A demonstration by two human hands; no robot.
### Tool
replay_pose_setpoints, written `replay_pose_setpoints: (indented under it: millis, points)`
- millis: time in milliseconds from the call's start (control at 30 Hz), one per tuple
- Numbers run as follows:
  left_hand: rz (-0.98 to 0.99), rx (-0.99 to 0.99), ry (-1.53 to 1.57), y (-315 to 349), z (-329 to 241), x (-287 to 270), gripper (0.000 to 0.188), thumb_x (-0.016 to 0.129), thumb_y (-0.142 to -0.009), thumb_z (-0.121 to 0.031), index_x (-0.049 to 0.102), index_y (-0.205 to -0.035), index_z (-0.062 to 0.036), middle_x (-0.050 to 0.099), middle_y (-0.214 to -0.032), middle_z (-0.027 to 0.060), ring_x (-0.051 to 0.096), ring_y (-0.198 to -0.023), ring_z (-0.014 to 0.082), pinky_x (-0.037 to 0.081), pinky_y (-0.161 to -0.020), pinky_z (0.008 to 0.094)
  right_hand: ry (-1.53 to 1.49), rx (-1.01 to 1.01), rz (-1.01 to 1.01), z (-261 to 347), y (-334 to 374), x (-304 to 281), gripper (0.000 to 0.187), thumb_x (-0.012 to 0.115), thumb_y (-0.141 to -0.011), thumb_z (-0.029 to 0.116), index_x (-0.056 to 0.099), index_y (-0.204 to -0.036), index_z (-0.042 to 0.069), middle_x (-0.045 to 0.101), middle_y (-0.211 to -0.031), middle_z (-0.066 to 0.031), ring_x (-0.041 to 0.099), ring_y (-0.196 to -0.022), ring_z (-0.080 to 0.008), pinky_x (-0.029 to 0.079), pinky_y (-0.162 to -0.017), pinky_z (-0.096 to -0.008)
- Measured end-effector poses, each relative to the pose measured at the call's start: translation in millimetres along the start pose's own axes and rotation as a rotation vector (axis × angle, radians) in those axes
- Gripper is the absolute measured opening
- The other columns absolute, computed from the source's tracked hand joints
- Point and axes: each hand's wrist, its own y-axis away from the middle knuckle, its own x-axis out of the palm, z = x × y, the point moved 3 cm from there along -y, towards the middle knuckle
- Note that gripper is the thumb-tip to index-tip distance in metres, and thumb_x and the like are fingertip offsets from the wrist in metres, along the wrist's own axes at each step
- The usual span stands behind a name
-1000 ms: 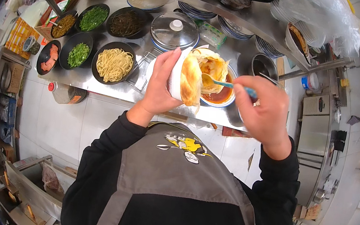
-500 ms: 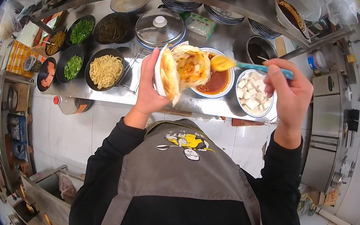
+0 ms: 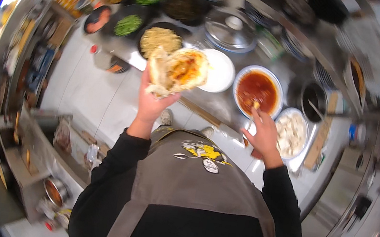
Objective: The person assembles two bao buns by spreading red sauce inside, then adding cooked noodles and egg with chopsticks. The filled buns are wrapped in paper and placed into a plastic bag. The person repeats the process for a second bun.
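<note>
My left hand [image 3: 155, 107] is closed around a split flatbread [image 3: 187, 72], its opening facing up and showing an orange-yellow filling. Over the edge of a blue-rimmed bowl of red sauce [image 3: 257, 90], my right hand [image 3: 264, 135] points its fingers down. They seem closed on a spoon [image 3: 255, 105]; only a small yellowish part shows by the fingertips, and blur hides the rest. Close to my right hand, on its right, sits a bowl of white cubes [image 3: 290, 131]. A white plate [image 3: 219, 72] lies between the bread and the sauce.
Noodles [image 3: 160, 42], chopped greens [image 3: 128, 25] and pink slices [image 3: 98, 19] fill dark bowls at the left. A lidded pot [image 3: 231, 25] stands behind the plate. At right is a metal pot of dark liquid [image 3: 313, 101]. A steel shelf [image 3: 307, 28] overhangs the counter.
The view has turned, swinging the counter round. My right hand has moved the spoon from the bread down to the sauce bowl. My left hand still holds the bread, now clear of the sauce.
</note>
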Motion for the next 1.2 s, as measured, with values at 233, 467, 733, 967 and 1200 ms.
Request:
replay_pose_setpoints:
  millis: [233, 467, 733, 967, 1200]
  points:
    - [-0.16, 0.237, -0.07, 8, -62, -99, 0.116, 0.092, -0.069, -0.011, 0.023, -0.162, -0.0084, 0.04, -0.153, 0.008, 0.038, -0.144, 0.0201, 0.03, -0.118, 0.0357, -0.332, -0.214, -0.01, 148, -99, -7, 0.055, 0.077, -0.074, 0.009, 0.062, -0.126, 0.001, 0.063, -0.098, -0.015, 0.063, -0.087, -0.0327, 0.052, -0.075, -0.0397]
    - [-0.375, 0.301, -0.274, 65, -155, -296, 0.118, 0.089, -0.071, -0.004, 0.016, -0.163, -0.0074, 0.031, -0.164, 0.0096, 0.032, -0.149, 0.0204, 0.029, -0.121, 0.0367, -0.405, -0.742, -0.005, 373, -204, 76, 0.02, 0.072, -0.084, 0.011, 0.06, -0.071, 0.001, 0.063, -0.092, -0.0122, 0.061, -0.086, -0.0304, 0.048, -0.091, -0.0459]
    - [-0.859, 0.409, -0.374, 161, -246, -466, 0.114, 0.089, -0.069, -0.007, 0.022, -0.162, -0.0091, 0.037, -0.156, 0.0107, 0.04, -0.143, 0.022, 0.034, -0.117, 0.0356, -0.748, -0.448, 0.409, 531, -311, 194, 0.043, 0.054, -0.106, 0.022, 0.05, -0.07, -0.001, 0.042, -0.06, -0.0104, 0.04, -0.056, -0.0171, 0.036, -0.053, -0.0357]
    - [-1.156, 0.614, -0.297, 219, -273, -572, 0.113, 0.081, -0.072, 0.006, 0.015, -0.163, -0.0071, 0.034, -0.159, 0.0126, 0.044, -0.142, 0.026, 0.043, -0.115, 0.0419, -0.67, -0.56, 0.567, 675, -419, 287, 0.043, 0.056, -0.105, 0.025, 0.053, -0.071, -0.002, 0.053, -0.06, -0.0094, 0.049, -0.056, -0.0145, 0.041, -0.054, -0.0344]
    - [-1.615, 0.797, -0.342, 256, -314, -657, 0.107, 0.079, -0.074, 0.006, 0.017, -0.161, -0.0052, 0.039, -0.154, 0.0136, 0.046, -0.141, 0.0292, 0.043, -0.114, 0.0438, -0.787, -1.007, 0.733, 960, -536, 336, 0.016, 0.07, -0.094, 0.016, 0.063, -0.096, 0.001, 0.059, -0.069, -0.0066, 0.054, -0.062, -0.0131, 0.046, -0.06, -0.0297]
